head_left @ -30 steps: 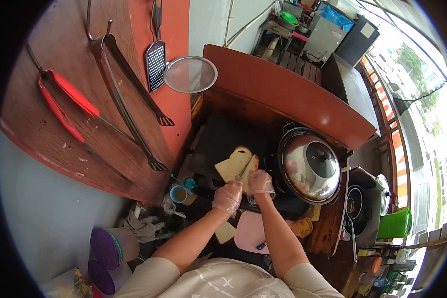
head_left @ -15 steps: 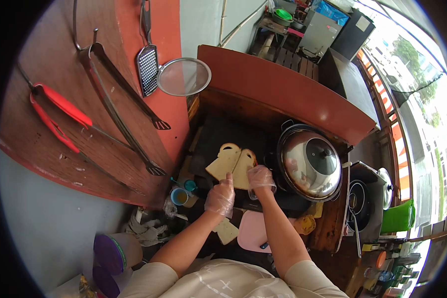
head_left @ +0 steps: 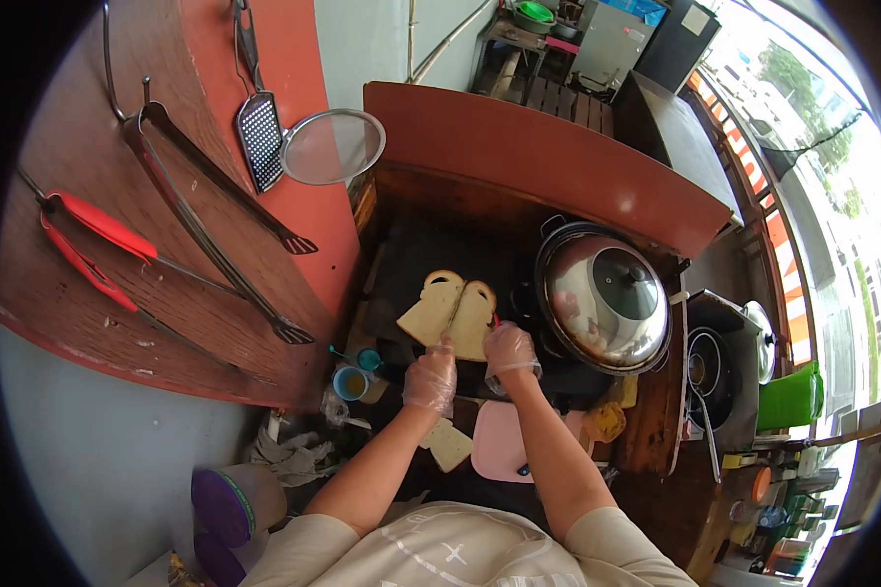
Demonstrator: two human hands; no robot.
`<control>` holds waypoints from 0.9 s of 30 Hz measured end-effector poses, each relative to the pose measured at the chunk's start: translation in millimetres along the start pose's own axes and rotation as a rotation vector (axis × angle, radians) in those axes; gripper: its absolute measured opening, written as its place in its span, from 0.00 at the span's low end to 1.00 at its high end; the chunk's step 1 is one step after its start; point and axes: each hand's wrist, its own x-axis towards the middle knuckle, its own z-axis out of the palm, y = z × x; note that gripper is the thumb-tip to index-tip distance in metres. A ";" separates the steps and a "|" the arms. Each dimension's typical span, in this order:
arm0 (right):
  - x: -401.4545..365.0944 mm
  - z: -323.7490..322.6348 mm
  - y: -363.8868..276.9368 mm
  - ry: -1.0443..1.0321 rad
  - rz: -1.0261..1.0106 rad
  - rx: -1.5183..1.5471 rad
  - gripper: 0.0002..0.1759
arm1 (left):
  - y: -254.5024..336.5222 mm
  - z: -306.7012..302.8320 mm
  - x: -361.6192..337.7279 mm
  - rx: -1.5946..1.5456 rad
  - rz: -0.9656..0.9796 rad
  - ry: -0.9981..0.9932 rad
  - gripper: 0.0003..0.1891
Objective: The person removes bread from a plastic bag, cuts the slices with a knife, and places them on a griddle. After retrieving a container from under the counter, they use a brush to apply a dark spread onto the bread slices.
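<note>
Two bread slices (head_left: 431, 313) lie side by side on a black flat surface (head_left: 411, 252), each with a dark hole near its top. My left hand (head_left: 431, 377), in a clear plastic glove, is at the bottom edge of the bread near the seam, its fingers pressed together. My right hand (head_left: 512, 354), gloved too, is closed at the lower right of the right slice, with a small red thing (head_left: 496, 320) sticking up from it. Another piece of bread (head_left: 447, 445) lies nearer to me, beside a pink board (head_left: 499, 442).
A large lidded pot (head_left: 605, 303) stands right of the bread. Blue cup (head_left: 350, 383) at the left. Tongs (head_left: 206, 220), a grater (head_left: 259, 142) and a strainer (head_left: 333, 147) hang on the left wall. A black pan (head_left: 710, 377) sits farther right.
The view has shifted slightly. The red thing at my right hand now shows beside the right slice. My left hand stays by the seam, and the bread lies much as before.
</note>
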 end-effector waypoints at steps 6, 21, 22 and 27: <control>-66.1 -33.6 9.1 -0.085 0.080 -0.003 0.26 | -11.2 -5.1 7.8 -0.164 -0.120 -0.023 0.23; -190.3 58.9 2.8 -0.635 -0.043 -0.291 0.46 | -57.8 -13.2 -164.3 -0.582 0.012 0.303 0.21; -190.0 55.0 3.3 -0.644 -0.032 -0.286 0.46 | -63.6 -4.0 -186.5 -0.583 -0.013 0.265 0.21; -186.9 41.8 16.7 -0.637 0.031 -0.250 0.40 | -84.0 36.3 -256.8 -0.450 -0.352 -0.067 0.21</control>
